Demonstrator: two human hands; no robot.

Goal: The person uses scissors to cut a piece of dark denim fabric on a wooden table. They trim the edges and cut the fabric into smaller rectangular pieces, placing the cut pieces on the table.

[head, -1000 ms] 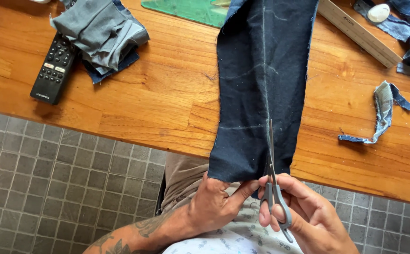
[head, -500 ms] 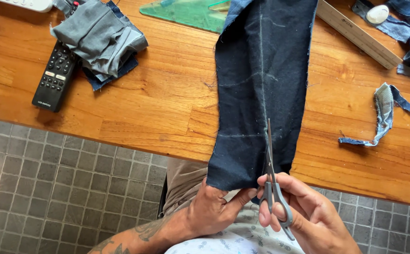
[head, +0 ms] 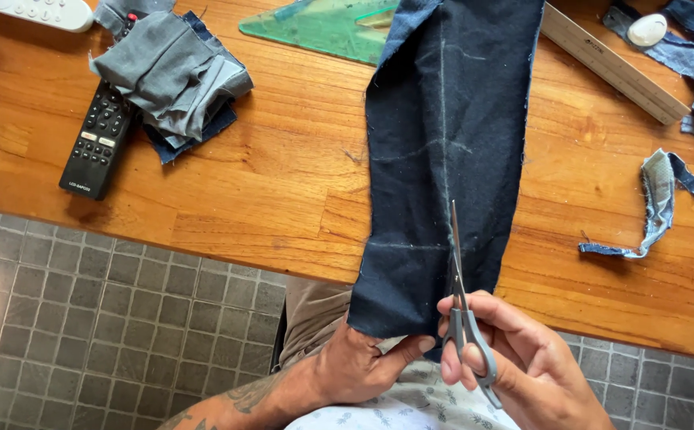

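Nearest me, the left hand (head: 359,370) pinches the hanging lower edge of the dark denim strip (head: 443,159), keeping it taut over the table edge. Just beside it, the right hand (head: 522,370) grips grey scissors (head: 462,318), blades nearly closed along a chalk line in the cloth. The denim looks soft and floppy but fairly thick; it probably needs holding close to the cut so it doesn't sag. Farther on the wooden table (head: 283,183) lie 1 black remote (head: 96,143), folded grey fabric (head: 172,72), a frayed scrap (head: 654,203), a green ruler (head: 323,28) and a wooden ruler (head: 614,68).
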